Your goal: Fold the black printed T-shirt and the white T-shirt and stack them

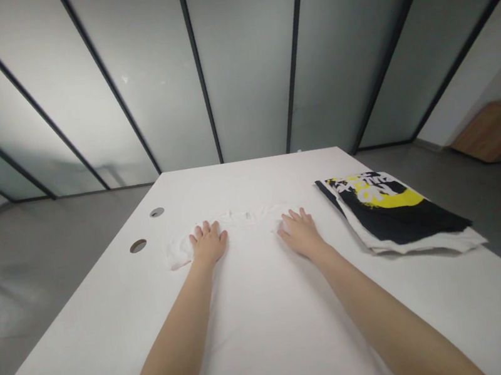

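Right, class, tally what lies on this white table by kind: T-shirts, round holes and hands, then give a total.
T-shirts: 2 (flat white T-shirt, folded black-and-yellow printed T-shirt)
Round holes: 2 (upper hole, lower hole)
Hands: 2 (left hand, right hand)
Total: 6

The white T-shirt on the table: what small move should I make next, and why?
Probably smooth the bunched shoulder edge outward with your left hand, since it looks rumpled right beside that hand while the shirt's body lies flat.
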`<state>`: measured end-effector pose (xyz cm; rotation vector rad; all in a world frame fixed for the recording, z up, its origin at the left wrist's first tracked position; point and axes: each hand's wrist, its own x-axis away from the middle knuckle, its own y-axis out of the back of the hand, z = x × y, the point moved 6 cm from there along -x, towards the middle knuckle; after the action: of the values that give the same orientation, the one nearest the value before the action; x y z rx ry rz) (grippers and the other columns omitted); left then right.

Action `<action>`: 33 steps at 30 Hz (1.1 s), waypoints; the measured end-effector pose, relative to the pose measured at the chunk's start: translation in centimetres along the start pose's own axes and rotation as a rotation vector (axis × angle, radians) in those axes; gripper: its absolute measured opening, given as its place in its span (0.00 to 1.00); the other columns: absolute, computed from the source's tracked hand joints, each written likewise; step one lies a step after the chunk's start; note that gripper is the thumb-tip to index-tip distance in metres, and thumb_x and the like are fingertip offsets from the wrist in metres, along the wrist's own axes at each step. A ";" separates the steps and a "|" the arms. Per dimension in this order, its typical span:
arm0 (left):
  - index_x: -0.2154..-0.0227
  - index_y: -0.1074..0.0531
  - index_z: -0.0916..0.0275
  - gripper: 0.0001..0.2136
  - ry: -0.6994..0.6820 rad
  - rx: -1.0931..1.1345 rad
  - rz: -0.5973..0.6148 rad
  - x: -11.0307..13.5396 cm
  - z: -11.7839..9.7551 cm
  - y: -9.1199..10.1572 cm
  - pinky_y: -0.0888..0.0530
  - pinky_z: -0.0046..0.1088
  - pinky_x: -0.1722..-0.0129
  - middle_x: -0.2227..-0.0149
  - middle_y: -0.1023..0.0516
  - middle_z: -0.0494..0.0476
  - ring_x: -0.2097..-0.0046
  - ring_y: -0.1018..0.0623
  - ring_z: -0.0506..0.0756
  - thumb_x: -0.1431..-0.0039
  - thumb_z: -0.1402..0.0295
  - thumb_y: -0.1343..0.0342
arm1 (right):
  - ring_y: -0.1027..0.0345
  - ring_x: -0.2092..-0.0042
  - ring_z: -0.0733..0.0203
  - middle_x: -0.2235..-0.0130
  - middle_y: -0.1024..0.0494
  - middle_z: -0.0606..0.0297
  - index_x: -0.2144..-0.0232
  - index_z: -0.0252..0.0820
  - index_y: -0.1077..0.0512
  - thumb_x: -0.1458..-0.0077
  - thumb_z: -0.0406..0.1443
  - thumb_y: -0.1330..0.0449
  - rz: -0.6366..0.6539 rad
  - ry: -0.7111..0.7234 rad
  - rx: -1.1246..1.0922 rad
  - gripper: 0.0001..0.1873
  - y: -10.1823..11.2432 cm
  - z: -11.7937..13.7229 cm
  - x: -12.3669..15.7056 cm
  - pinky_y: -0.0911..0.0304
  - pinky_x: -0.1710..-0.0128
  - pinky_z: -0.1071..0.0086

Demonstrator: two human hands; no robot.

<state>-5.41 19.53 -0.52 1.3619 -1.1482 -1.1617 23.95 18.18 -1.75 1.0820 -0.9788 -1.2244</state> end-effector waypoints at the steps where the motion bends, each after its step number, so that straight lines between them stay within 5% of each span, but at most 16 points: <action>1: 0.32 0.34 0.56 0.26 0.007 -0.005 -0.011 0.0 -0.2 0.4 0.42 0.64 0.33 0.26 0.41 0.69 0.27 0.42 0.75 0.29 0.54 0.55 | 0.61 0.24 0.32 0.25 0.46 0.44 0.29 0.37 0.39 0.29 0.47 0.49 0.012 0.022 0.001 0.34 -0.2 0.5 0.1 0.61 0.28 0.42; 6: 0.38 0.28 0.59 0.21 -0.236 0.166 -0.067 1.7 -4.5 4.3 0.33 0.45 0.35 0.35 0.26 0.65 0.35 0.28 0.65 0.28 0.60 0.52 | 0.60 0.23 0.35 0.23 0.50 0.44 0.28 0.36 0.40 0.28 0.44 0.50 0.027 0.066 -0.067 0.32 -1.7 1.9 0.5 0.62 0.27 0.44; 10: 0.40 0.27 0.58 0.19 -0.479 0.343 0.037 4.4 -10.0 5.4 0.27 0.35 0.42 0.44 0.19 0.60 0.44 0.20 0.59 0.27 0.60 0.54 | 0.54 0.24 0.39 0.28 0.36 0.47 0.40 0.38 0.26 0.33 0.40 0.46 -0.082 0.003 -0.605 0.24 -1.3 0.6 -0.3 0.65 0.26 0.45; 13: 0.41 0.26 0.58 0.19 -0.516 0.309 0.054 5.2 -13.4 4.7 0.26 0.37 0.44 0.45 0.19 0.62 0.45 0.20 0.61 0.27 0.61 0.53 | 0.37 0.31 0.48 0.37 0.24 0.52 0.48 0.42 0.22 0.34 0.41 0.48 -0.182 -0.068 -0.969 0.20 -0.6 -1.1 -1.2 0.50 0.28 0.51; 16: 0.41 0.26 0.58 0.19 -0.463 0.251 0.045 4.4 -15.6 3.2 0.26 0.39 0.45 0.45 0.20 0.64 0.45 0.21 0.62 0.26 0.59 0.53 | 0.25 0.42 0.52 0.42 0.21 0.52 0.45 0.43 0.26 0.32 0.45 0.57 -0.259 -0.165 -1.102 0.25 0.1 -2.9 -1.6 0.31 0.40 0.54; 22: 0.46 0.21 0.54 0.17 -0.395 0.204 0.005 2.8 -16.1 0.4 0.30 0.43 0.42 0.44 0.22 0.63 0.42 0.27 0.64 0.27 0.59 0.52 | 0.21 0.50 0.51 0.53 0.19 0.52 0.46 0.46 0.29 0.33 0.50 0.53 -0.244 -0.259 -1.275 0.23 0.9 -6.1 -1.6 0.22 0.52 0.55; 30: 0.45 0.22 0.55 0.16 -0.369 0.218 -0.046 2.5 -15.3 -0.7 0.31 0.41 0.42 0.44 0.24 0.62 0.42 0.28 0.63 0.28 0.60 0.50 | 0.34 0.33 0.54 0.35 0.28 0.47 0.29 0.40 0.41 0.30 0.42 0.64 -0.282 -0.272 -1.153 0.33 0.8 -6.0 -1.9 0.34 0.37 0.56; 33: 0.44 0.23 0.54 0.16 -0.360 0.225 -0.043 2.5 -15.3 -0.9 0.31 0.42 0.41 0.44 0.24 0.63 0.41 0.28 0.63 0.28 0.60 0.50 | 0.45 0.27 0.53 0.30 0.33 0.51 0.30 0.39 0.37 0.30 0.40 0.60 -0.280 -0.110 -0.860 0.32 0.6 -3.9 -1.7 0.46 0.29 0.55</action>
<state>10.08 18.58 -0.49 1.3834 -1.5511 -1.3793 27.66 20.27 -1.97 0.4684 -0.2913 -1.7178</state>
